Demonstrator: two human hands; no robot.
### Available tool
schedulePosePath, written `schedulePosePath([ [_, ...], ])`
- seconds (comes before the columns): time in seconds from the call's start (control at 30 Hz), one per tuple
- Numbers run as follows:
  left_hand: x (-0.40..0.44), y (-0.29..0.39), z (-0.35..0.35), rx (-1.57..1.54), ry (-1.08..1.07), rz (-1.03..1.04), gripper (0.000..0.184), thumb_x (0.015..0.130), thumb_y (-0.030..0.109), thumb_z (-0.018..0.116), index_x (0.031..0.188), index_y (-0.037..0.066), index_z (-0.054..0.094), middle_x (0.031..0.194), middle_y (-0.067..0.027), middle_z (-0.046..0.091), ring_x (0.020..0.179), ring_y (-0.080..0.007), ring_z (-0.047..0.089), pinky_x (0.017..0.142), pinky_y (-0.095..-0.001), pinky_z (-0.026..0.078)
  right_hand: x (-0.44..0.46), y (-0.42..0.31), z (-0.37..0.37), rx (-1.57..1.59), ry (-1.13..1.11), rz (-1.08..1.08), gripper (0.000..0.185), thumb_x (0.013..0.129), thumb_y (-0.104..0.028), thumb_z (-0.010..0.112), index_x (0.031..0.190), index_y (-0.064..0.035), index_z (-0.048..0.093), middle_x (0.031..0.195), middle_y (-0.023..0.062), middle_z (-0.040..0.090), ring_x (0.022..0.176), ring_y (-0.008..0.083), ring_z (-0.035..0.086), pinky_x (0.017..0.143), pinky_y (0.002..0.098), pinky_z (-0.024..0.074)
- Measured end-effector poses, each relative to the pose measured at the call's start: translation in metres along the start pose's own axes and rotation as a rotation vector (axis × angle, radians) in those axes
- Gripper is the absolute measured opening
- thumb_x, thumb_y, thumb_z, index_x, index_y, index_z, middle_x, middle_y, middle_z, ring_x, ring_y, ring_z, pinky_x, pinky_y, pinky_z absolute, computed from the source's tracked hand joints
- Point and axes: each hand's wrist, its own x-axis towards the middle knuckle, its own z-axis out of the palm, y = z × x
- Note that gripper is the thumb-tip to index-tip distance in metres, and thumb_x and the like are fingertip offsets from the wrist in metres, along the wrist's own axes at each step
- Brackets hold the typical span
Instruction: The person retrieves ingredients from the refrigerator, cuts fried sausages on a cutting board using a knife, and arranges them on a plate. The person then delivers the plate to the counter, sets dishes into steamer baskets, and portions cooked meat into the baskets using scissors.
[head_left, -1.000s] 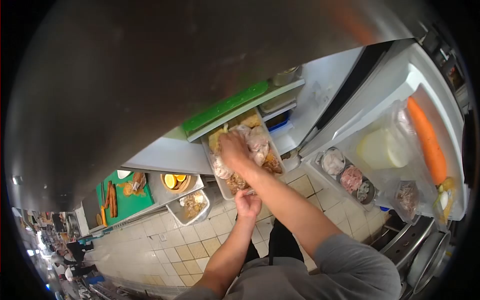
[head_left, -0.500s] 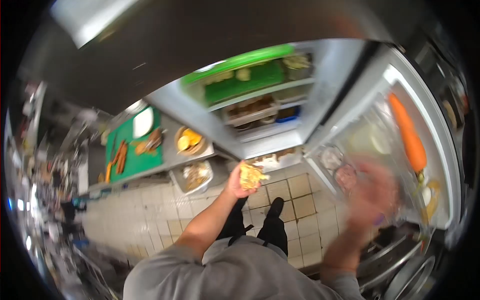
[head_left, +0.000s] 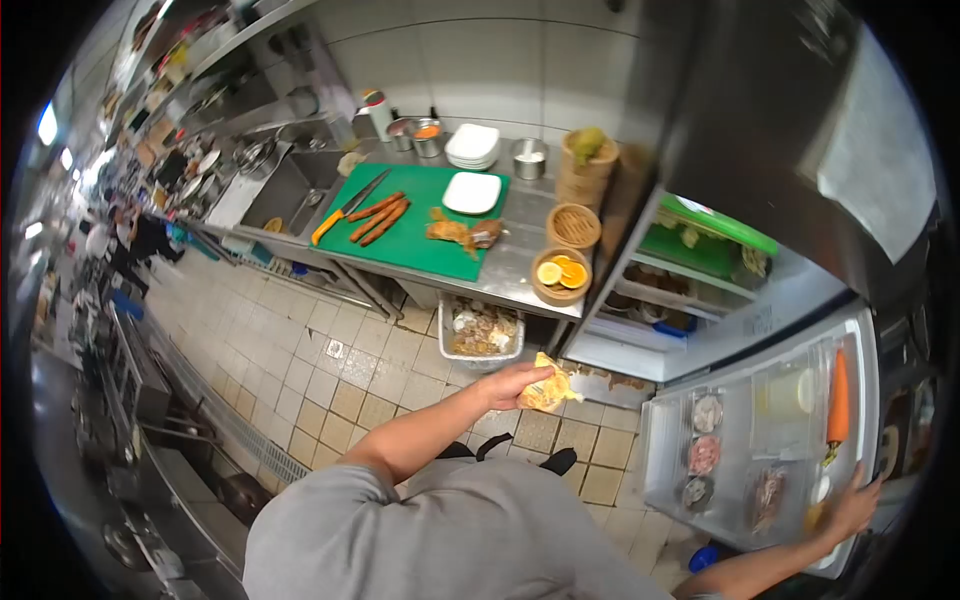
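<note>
My left hand [head_left: 512,386] is closed around a small clear plastic bag of yellow food [head_left: 546,388], held over the tiled floor; what the food is I cannot make out. At the far right, my right hand [head_left: 850,508] is at the outer edge of the open refrigerator door [head_left: 868,400], its fingers curled over that edge. Inside the door, shelves carry a carrot [head_left: 838,395], a bag of pink food [head_left: 704,455] and other packs. The refrigerator interior [head_left: 640,335] shows shelves with a green board [head_left: 690,250] and containers.
Left of the refrigerator, a steel counter bears a green cutting board [head_left: 410,250] with a yellow-handled knife [head_left: 328,228], long brown pieces [head_left: 378,212] and a white plate [head_left: 471,193]. Bamboo steamers [head_left: 573,227] stand at its end, one holding cut citrus [head_left: 562,272]. Below sits a waste bin [head_left: 443,335].
My view has swung left, bringing the counter into sight. My right hand has moved from in front of the door shelves to the door's outer edge. My left hand still holds the bag.
</note>
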Motion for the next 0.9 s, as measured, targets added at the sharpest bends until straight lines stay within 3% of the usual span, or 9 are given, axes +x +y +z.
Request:
schedulePosePath([
  [0.1,-0.098,0.028,-0.019,0.012,0.06,0.175,0.045,0.108,0.033,0.056,0.144,0.005,0.051,0.131,-0.0133,0.066,0.114,-0.0236,0.069,0.094,-0.041,0.06,-0.126,-0.111,-0.041,0.751,0.405,-0.155,0.044,0.106,-0.028,0.06,0.135,0.0054,0.061,0.133,0.023,0.066,0.123,0.0373,0.062,0.108,0.0458,0.0465],
  [0.13,-0.129,0.034,-0.034,-0.014,0.143,0.23,0.043,0.109,0.033,0.055,0.142,0.005,0.052,0.129,-0.0136,0.066,0.112,-0.0236,0.069,0.093,-0.0412,0.061,-0.189,-0.194,-0.075,1.214,0.137,-0.078,0.037,0.107,-0.022,0.057,0.132,0.0044,0.062,0.129,0.018,0.067,0.119,0.031,0.063,0.108,0.0422,0.0466],
  [0.2,-0.179,0.04,-0.068,-0.046,0.218,0.283,0.042,0.109,0.033,0.055,0.14,0.005,0.054,0.128,-0.014,0.067,0.111,-0.0236,0.07,0.091,-0.0415,0.061,-0.308,-0.329,-0.117,1.011,-0.406,-0.543,0.032,0.103,-0.018,0.059,0.131,-0.0046,0.064,0.13,0.011,0.066,0.118,0.0221,0.062,0.104,0.0373,0.048],
  [0.3,-0.25,0.056,-0.105,-0.058,0.301,0.291,0.042,0.11,0.036,0.051,0.137,0.005,0.054,0.126,-0.0146,0.067,0.108,-0.0247,0.07,0.089,-0.0427,0.061,-0.496,-0.486,-0.161,1.697,-1.59,-0.854,0.052,0.102,-0.018,0.064,0.152,-0.0161,0.05,0.131,0.0109,0.061,0.103,0.0178,0.068,0.084,0.036,0.0584],
  [0.33,-0.271,0.063,-0.103,-0.077,0.364,0.309,0.044,0.111,0.039,0.048,0.136,0.004,0.055,0.125,-0.0149,0.067,0.108,-0.0253,0.07,0.089,-0.0425,0.061,-0.535,-0.513,-0.187,1.608,-1.77,-0.878,0.051,0.099,-0.015,0.07,0.146,-0.0063,0.053,0.134,0.0105,0.061,0.105,0.015,0.068,0.079,0.0304,0.0581],
  [0.53,-0.362,0.098,-0.133,-0.203,0.45,0.411,0.054,0.112,0.052,0.037,0.153,0.017,0.036,0.136,-0.0182,0.058,0.118,-0.0326,0.063,0.097,-0.0587,0.054,-0.602,-0.598,-0.263,1.53,-1.757,-0.991,0.009,0.1,-0.011,0.069,0.107,-0.0056,0.071,0.072,0.0008,0.066,0.062,0.0069,0.063,0.058,0.0242,0.053],
  [0.6,-0.385,0.101,-0.15,-0.117,0.586,0.42,0.055,0.111,0.05,0.042,0.154,0.016,0.035,0.134,-0.0155,0.058,0.119,-0.0328,0.062,0.097,-0.0585,0.055,-0.581,-0.616,-0.285,1.373,-1.566,-0.964,0.007,0.094,-0.008,0.073,0.1,-0.0061,0.072,0.077,0.0059,0.07,0.067,0.0139,0.067,0.061,0.0328,0.0549],
  [0.67,-0.406,0.103,-0.16,-0.029,0.829,0.491,0.058,0.107,0.044,0.055,0.155,0.016,0.035,0.126,-0.0106,0.057,0.118,-0.0315,0.059,0.097,-0.0553,0.055,-0.573,-0.658,-0.224,1.585,-0.806,-1.126,0.009,0.087,-0.006,0.072,0.096,-0.0067,0.073,0.085,0.0105,0.073,0.077,0.0236,0.071,0.07,0.0387,0.0568],
  [0.9,-0.468,0.103,-0.258,-0.197,1.048,0.405,0.052,0.104,0.037,0.063,0.148,0.014,0.047,0.123,-0.0094,0.059,0.106,-0.027,0.064,0.088,-0.0486,0.058,-0.47,-0.772,-0.123,1.184,-0.285,-0.797,0.005,0.088,-0.005,0.062,0.091,-0.0027,0.066,0.088,0.0249,0.069,0.086,0.0477,0.067,0.075,0.0545,0.0532],
])
